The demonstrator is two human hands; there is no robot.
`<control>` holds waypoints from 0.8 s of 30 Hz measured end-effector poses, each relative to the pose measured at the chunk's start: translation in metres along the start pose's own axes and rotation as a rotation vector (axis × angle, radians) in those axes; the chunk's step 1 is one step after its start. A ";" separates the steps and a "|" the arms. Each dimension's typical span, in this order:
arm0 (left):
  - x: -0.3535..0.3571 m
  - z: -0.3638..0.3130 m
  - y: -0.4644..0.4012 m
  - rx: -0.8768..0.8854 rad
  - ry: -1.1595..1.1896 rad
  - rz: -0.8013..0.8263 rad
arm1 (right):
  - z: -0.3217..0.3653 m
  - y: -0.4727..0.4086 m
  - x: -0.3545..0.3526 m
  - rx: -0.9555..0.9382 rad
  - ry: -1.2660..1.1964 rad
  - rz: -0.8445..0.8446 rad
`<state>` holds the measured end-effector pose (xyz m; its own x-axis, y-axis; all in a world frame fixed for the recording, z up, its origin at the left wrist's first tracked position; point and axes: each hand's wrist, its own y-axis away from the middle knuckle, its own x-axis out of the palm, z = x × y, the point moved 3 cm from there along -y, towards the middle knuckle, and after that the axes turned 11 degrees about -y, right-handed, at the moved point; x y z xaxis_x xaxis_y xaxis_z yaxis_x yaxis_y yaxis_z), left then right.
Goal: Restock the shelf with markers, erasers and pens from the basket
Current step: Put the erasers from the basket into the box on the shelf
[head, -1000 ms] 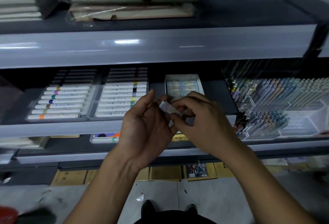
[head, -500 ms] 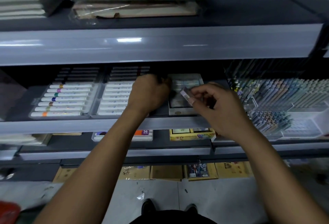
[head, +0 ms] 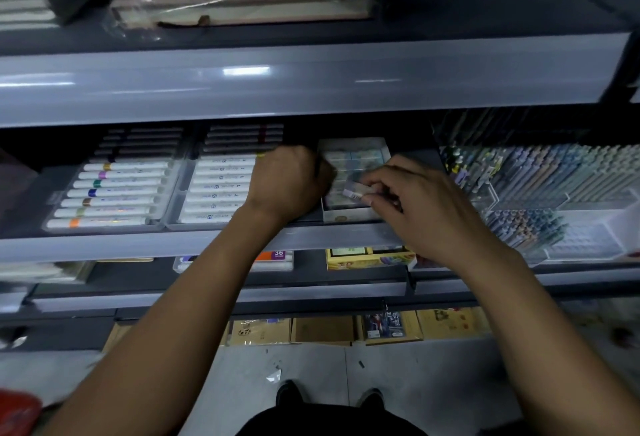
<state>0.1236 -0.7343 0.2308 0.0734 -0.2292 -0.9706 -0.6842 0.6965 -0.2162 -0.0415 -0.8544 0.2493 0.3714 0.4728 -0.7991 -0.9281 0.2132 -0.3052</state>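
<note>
A white eraser box point(head: 349, 215) stands on the middle shelf point(head: 138, 245), filled with wrapped erasers. My right hand point(head: 422, 207) pinches one wrapped eraser point(head: 356, 191) low over the box, just above the erasers inside. My left hand point(head: 287, 182) is curled at the box's left edge; its fingertips are hidden, so what they hold cannot be seen. Two trays of white markers point(head: 117, 193) lie to the left of the box. The red basket point(head: 17, 411) shows only as a blurred corner at the bottom left.
Clear racks of pens point(head: 540, 189) fill the shelf to the right. The upper shelf lip point(head: 311, 78) overhangs the hands, with wrapped books above. A lower shelf holds a marker set point(head: 277, 259) and a yellow box point(head: 367, 259). Cartons sit at floor level.
Both hands went from mid-air in front of the shelf into it. The left hand moved to the box's left edge; the right hand brought the eraser down over the box.
</note>
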 end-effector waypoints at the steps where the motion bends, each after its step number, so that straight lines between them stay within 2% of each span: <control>1: 0.000 0.001 0.002 -0.005 0.012 -0.029 | 0.001 -0.001 -0.002 -0.009 0.024 0.007; 12: -0.003 -0.001 0.018 -0.019 0.038 -0.221 | 0.009 -0.007 -0.003 -0.122 0.207 0.232; 20: -0.006 -0.004 0.022 0.018 0.049 -0.284 | 0.010 -0.011 0.019 -0.069 0.056 0.340; 24: -0.004 -0.003 0.024 0.029 0.067 -0.276 | 0.014 -0.004 0.024 -0.064 0.014 0.312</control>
<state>0.1047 -0.7192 0.2299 0.2055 -0.4564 -0.8657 -0.6238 0.6205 -0.4752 -0.0281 -0.8316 0.2388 0.0684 0.4949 -0.8662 -0.9971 0.0049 -0.0759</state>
